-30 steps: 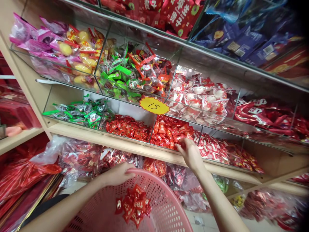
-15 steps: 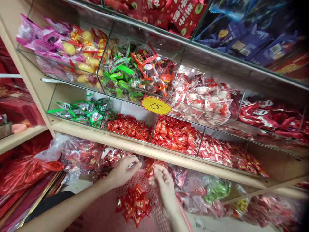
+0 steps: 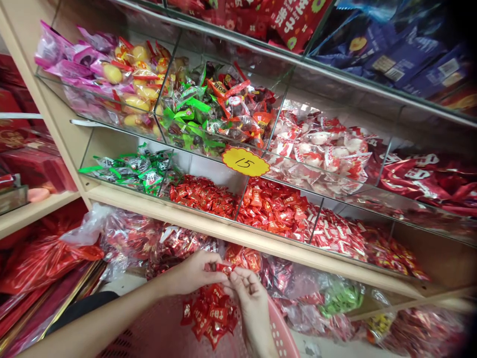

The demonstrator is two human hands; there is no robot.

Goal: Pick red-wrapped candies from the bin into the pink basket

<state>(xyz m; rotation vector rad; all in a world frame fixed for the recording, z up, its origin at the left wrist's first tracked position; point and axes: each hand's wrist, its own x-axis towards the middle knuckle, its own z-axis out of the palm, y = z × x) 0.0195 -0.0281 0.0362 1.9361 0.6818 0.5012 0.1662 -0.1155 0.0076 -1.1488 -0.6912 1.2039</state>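
Above a pink perforated basket [image 3: 279, 318], my left hand [image 3: 199, 273] and my right hand [image 3: 249, 293] meet at one small red wrapped candy [image 3: 225, 268]. The fingertips of my left hand pinch its left end. On its right end, the thumb and fingers of my right hand are closed. A small pile of red wrapped candies [image 3: 212, 313] with pale lettering lies in the basket, just below my hands.
Shelves with clear dividers hold red candies [image 3: 272, 204], green-wrapped candies [image 3: 141, 169] and white-red packets [image 3: 320, 149]. A yellow price tag [image 3: 246, 160] reads 15. Under the wooden shelf edge [image 3: 208, 226] lie plastic bags of sweets [image 3: 339, 296]. A red bag [image 3: 48, 253] is at left.
My hands were apart over the basket; they have come together, and a red candy now shows between their fingertips. The view has shifted slightly.
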